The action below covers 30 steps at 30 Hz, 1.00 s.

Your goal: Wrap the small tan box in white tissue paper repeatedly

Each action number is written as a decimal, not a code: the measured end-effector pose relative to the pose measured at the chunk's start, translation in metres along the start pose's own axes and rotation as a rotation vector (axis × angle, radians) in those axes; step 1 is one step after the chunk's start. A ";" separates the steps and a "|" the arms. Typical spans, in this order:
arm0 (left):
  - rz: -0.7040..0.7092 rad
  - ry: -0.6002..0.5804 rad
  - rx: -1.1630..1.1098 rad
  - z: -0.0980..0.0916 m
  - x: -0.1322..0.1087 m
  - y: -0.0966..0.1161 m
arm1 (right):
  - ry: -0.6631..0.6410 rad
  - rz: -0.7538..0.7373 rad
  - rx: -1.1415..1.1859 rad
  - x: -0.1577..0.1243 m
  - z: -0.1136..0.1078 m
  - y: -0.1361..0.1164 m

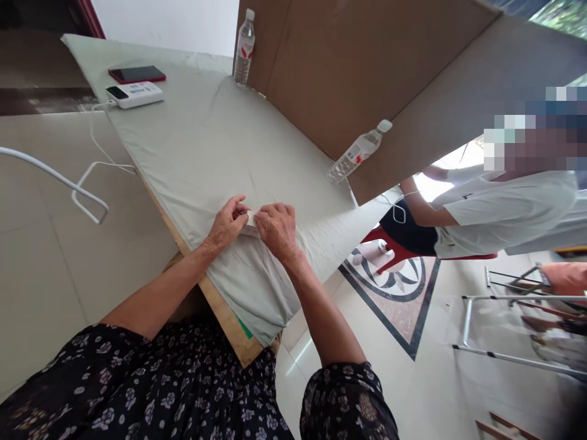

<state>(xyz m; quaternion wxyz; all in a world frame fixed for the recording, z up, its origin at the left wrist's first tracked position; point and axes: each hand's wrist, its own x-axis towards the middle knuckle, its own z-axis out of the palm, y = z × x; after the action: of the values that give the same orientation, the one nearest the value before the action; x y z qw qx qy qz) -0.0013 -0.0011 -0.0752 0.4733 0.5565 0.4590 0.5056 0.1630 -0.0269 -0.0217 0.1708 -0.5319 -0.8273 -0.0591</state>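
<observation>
Close to the near edge of the cloth-covered table, a small white box-like object [250, 227] lies between my two hands, mostly covered by my fingers; its exact kind cannot be made out. My left hand [228, 222] grips its left side, with the thumb and bent fingers near its top. From the right, my right hand [277, 230] has its fingers curled and pressed together on the object's top and right end. The pale green-grey cloth [206, 153] under the hands is wrinkled.
A phone [137, 74] and a white device [135, 95] with a cable lie at the far left. Water bottles stand upright [244, 49] and slanted [360, 153] by the cardboard partition [339, 67]. A seated person in a white shirt [509, 211] is beyond it.
</observation>
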 end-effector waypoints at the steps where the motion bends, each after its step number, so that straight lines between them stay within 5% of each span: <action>1: 0.004 0.002 0.038 0.000 0.000 0.000 | 0.004 0.020 0.002 0.002 0.002 0.000; 9: 0.166 -0.114 0.408 0.003 -0.008 0.001 | 0.121 0.170 0.092 0.020 0.000 0.014; 16: 0.248 -0.198 0.237 0.004 -0.012 0.005 | 0.230 0.157 0.148 0.044 -0.019 0.033; 23: 0.178 -0.250 0.080 0.000 -0.010 0.010 | 0.194 0.311 0.239 0.087 -0.005 0.074; 27: 0.026 -0.322 0.013 -0.002 -0.008 0.012 | 0.355 0.389 0.413 0.070 -0.006 0.080; 30: -0.059 -0.345 -0.057 -0.003 -0.007 0.014 | 0.413 0.456 0.556 0.036 -0.016 0.062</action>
<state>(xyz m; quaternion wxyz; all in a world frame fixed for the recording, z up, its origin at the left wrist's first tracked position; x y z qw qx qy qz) -0.0038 -0.0095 -0.0619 0.5751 0.6077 0.3726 0.4015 0.2088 0.0259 0.0003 0.4789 -0.6121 -0.6212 0.1004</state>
